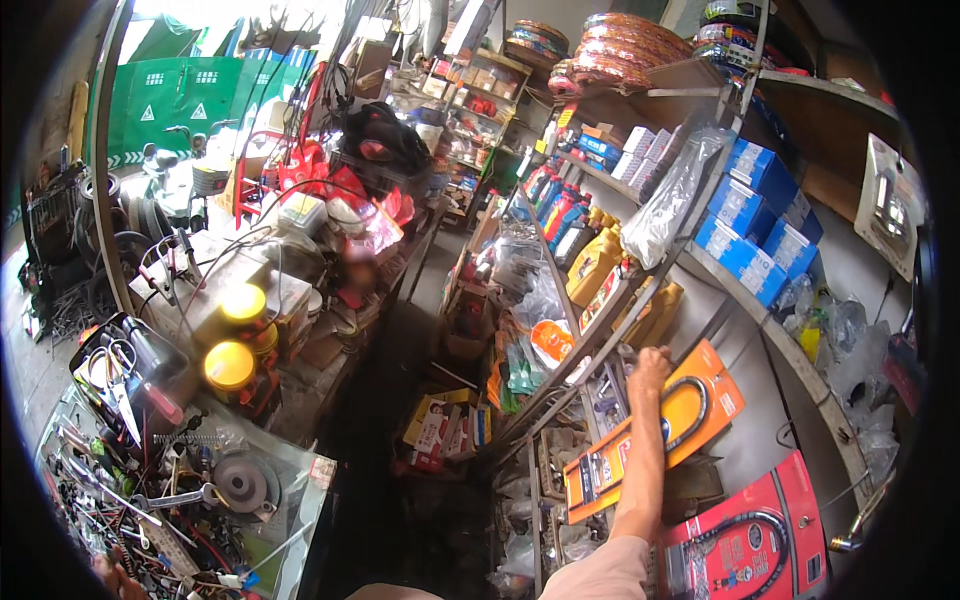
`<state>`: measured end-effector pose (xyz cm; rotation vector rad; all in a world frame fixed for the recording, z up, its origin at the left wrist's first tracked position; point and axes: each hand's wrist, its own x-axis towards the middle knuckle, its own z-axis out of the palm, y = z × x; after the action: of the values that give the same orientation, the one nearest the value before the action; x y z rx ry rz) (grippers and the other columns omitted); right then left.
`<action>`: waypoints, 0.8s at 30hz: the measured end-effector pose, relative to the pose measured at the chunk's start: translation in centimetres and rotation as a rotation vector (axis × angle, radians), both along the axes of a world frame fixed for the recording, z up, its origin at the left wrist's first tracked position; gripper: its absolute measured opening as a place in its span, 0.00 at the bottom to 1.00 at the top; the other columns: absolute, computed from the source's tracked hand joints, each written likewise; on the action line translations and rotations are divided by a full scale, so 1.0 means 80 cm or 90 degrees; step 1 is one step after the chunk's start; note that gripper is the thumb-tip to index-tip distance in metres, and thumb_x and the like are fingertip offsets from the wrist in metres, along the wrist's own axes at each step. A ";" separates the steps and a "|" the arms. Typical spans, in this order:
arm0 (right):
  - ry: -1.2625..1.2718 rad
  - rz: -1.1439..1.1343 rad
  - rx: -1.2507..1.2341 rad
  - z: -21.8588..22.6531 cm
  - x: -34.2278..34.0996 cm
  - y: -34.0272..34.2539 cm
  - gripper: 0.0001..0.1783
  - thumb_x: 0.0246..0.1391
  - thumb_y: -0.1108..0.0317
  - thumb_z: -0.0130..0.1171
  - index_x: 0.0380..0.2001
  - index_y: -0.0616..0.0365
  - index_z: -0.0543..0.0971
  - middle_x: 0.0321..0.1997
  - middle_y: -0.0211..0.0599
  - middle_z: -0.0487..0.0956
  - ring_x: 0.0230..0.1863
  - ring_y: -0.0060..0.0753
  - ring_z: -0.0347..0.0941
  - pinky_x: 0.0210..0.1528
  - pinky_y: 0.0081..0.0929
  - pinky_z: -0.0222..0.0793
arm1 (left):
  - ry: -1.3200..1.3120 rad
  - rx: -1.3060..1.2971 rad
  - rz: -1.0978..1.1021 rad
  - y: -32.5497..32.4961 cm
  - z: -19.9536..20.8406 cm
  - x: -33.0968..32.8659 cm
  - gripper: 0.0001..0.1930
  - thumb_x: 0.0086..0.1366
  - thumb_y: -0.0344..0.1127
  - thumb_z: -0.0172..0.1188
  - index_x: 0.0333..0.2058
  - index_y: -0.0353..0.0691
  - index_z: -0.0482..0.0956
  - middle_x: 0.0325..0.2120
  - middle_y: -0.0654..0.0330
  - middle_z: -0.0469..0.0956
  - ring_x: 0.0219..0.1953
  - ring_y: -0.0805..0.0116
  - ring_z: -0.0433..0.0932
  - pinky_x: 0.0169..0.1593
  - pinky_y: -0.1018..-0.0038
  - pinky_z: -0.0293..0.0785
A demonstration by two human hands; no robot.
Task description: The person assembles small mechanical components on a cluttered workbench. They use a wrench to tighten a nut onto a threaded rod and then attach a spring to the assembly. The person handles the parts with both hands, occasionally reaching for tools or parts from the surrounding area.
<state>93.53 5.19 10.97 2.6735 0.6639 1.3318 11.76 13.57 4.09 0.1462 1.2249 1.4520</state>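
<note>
My right hand [652, 366] reaches out to the right-hand shelving with its fingers curled in beside a metal shelf edge. Whatever lies inside the fingers is hidden. Under and beside that forearm hangs an orange card pack [708, 386] with a black, looped cable-like item on it. Lower down is a red card pack [735, 545] with a similar black loop. At the lower left rim a small part of my left hand [118, 578] shows by the tool-strewn glass counter [318, 490]; its fingers are too dark and cut off to read.
Scissors [122, 400], a wrench [178, 497] and a grey disc [242, 482] lie on the left counter. Behind stand yellow-lidded jars [230, 366]. A dark narrow aisle [375, 420] runs between counter and shelves. Blue boxes [740, 255] and yellow jugs [597, 262] fill the right shelves.
</note>
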 end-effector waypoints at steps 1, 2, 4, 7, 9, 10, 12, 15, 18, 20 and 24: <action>0.059 -0.027 -0.027 0.005 0.002 0.003 0.08 0.43 0.72 0.65 0.30 0.53 0.81 0.38 0.42 0.80 0.37 0.48 0.79 0.39 0.38 0.76 | 0.006 -0.014 0.009 0.001 -0.002 0.004 0.16 0.70 0.33 0.50 0.22 0.44 0.62 0.12 0.69 0.53 0.14 0.79 0.48 0.18 0.78 0.47; 0.109 -0.095 -0.017 0.009 0.009 0.006 0.08 0.44 0.71 0.65 0.31 0.51 0.82 0.38 0.41 0.81 0.40 0.45 0.79 0.41 0.37 0.76 | -0.026 -0.035 0.032 0.004 -0.001 0.013 0.17 0.71 0.32 0.49 0.20 0.44 0.60 0.12 0.69 0.50 0.14 0.78 0.46 0.18 0.77 0.47; 0.187 -0.188 -0.007 0.010 0.033 0.009 0.07 0.48 0.70 0.64 0.33 0.49 0.84 0.41 0.40 0.83 0.46 0.41 0.79 0.45 0.35 0.77 | 0.053 0.024 0.011 -0.004 -0.016 0.008 0.15 0.70 0.32 0.51 0.22 0.42 0.65 0.13 0.71 0.55 0.14 0.81 0.49 0.18 0.79 0.48; 0.301 -0.211 -0.037 -0.029 0.058 0.047 0.10 0.51 0.69 0.61 0.38 0.48 0.85 0.47 0.38 0.82 0.49 0.38 0.79 0.50 0.34 0.76 | 0.139 0.064 0.026 -0.024 -0.016 -0.001 0.12 0.69 0.32 0.52 0.24 0.40 0.68 0.13 0.72 0.58 0.14 0.82 0.51 0.18 0.81 0.48; 0.305 -0.230 -0.119 -0.047 0.169 -0.026 0.11 0.52 0.70 0.60 0.40 0.50 0.84 0.50 0.38 0.81 0.51 0.39 0.78 0.52 0.34 0.74 | 0.108 0.057 -0.013 -0.001 -0.026 -0.001 0.11 0.69 0.33 0.53 0.25 0.40 0.69 0.13 0.72 0.58 0.14 0.83 0.51 0.17 0.81 0.48; 0.301 -0.270 -0.148 -0.048 0.197 -0.048 0.12 0.52 0.68 0.60 0.41 0.48 0.84 0.51 0.35 0.80 0.52 0.38 0.77 0.50 0.37 0.74 | 0.099 0.055 -0.020 0.002 -0.035 -0.008 0.10 0.69 0.33 0.53 0.26 0.40 0.69 0.13 0.72 0.58 0.14 0.83 0.51 0.17 0.81 0.48; 0.298 -0.343 -0.197 -0.044 0.228 -0.067 0.15 0.51 0.63 0.62 0.44 0.46 0.83 0.52 0.30 0.80 0.53 0.35 0.77 0.46 0.45 0.74 | 0.088 0.058 -0.018 -0.002 -0.042 -0.020 0.09 0.69 0.33 0.54 0.28 0.40 0.70 0.13 0.72 0.58 0.13 0.83 0.51 0.17 0.81 0.48; 0.334 -0.394 -0.275 -0.061 0.230 -0.027 0.17 0.49 0.60 0.64 0.45 0.45 0.82 0.52 0.28 0.80 0.52 0.33 0.77 0.44 0.48 0.74 | 0.104 0.061 0.007 -0.014 -0.038 -0.024 0.08 0.68 0.34 0.54 0.30 0.40 0.70 0.12 0.72 0.58 0.13 0.83 0.52 0.16 0.82 0.48; 0.383 -0.420 -0.350 -0.070 0.205 -0.026 0.18 0.47 0.60 0.65 0.44 0.45 0.82 0.51 0.28 0.80 0.51 0.33 0.77 0.44 0.47 0.74 | 0.132 0.067 0.000 -0.014 -0.032 -0.022 0.06 0.68 0.35 0.55 0.32 0.40 0.71 0.12 0.72 0.58 0.12 0.84 0.52 0.15 0.82 0.48; 0.403 -0.426 -0.398 -0.068 0.184 -0.020 0.19 0.45 0.59 0.66 0.44 0.45 0.83 0.50 0.28 0.81 0.50 0.33 0.78 0.44 0.46 0.74 | 0.152 0.072 0.004 -0.015 -0.035 -0.024 0.06 0.67 0.35 0.56 0.34 0.40 0.71 0.12 0.73 0.58 0.12 0.84 0.52 0.15 0.83 0.47; 0.409 -0.443 -0.474 -0.031 0.152 -0.009 0.21 0.42 0.58 0.68 0.43 0.45 0.83 0.48 0.29 0.81 0.48 0.32 0.78 0.44 0.45 0.73 | 0.180 0.098 -0.026 -0.018 -0.049 -0.049 0.07 0.67 0.36 0.57 0.37 0.40 0.72 0.12 0.73 0.58 0.11 0.84 0.52 0.13 0.83 0.47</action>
<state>105.68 4.47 8.51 2.2782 0.1452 0.0131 7.82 12.16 0.16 0.4925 1.3258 1.5247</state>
